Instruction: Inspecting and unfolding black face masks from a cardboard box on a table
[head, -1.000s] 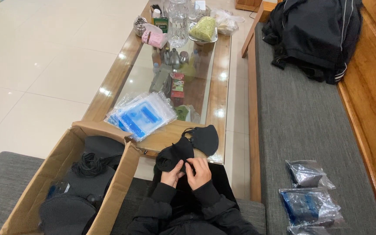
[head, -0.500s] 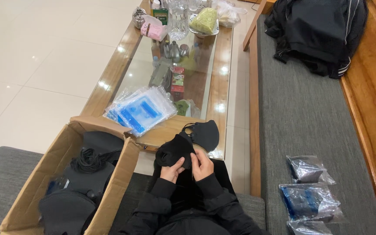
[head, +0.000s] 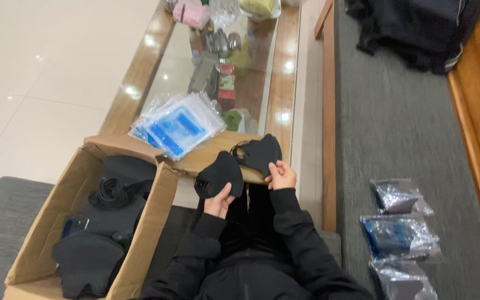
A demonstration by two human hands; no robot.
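**Two black masks, now one in each hand**

We start at the fingers. Left hand point(head: 218, 201): fingers closed on the lower edge of a black soft fabric face mask point(head: 219, 174), thumb on top. Right hand point(head: 280, 176): fingers pinched on the edge of a second black fabric face mask with thin ear loops point(head: 260, 153), which sits at 1 o'clock from the first.

Change: half a second ago both hands were bunched together on one dark bundle over the lap. Now the hands are apart and the bundle reads as two separate masks. Our read: the pair has just been pulled apart.

Location: both masks are held above the knees, over the folded-down flap of the open brown cardboard box point(head: 140, 233).

Outward:
- 9 o'clock of the hands: the box interior holds more black fabric pieces and a coil of black cord point(head: 109, 191).
- 11 o'clock: stack of clear plastic sleeves with blue printed inserts point(head: 176, 123), resting on the glass-topped wooden coffee table point(head: 284, 83).
- 3 to 4 o'clock: three sealed shiny plastic packets point(head: 398, 233) lying on the grey cushion point(head: 395, 128).
- 1 o'clock, far: black jacket point(head: 418, 28) heaped on the cushion.
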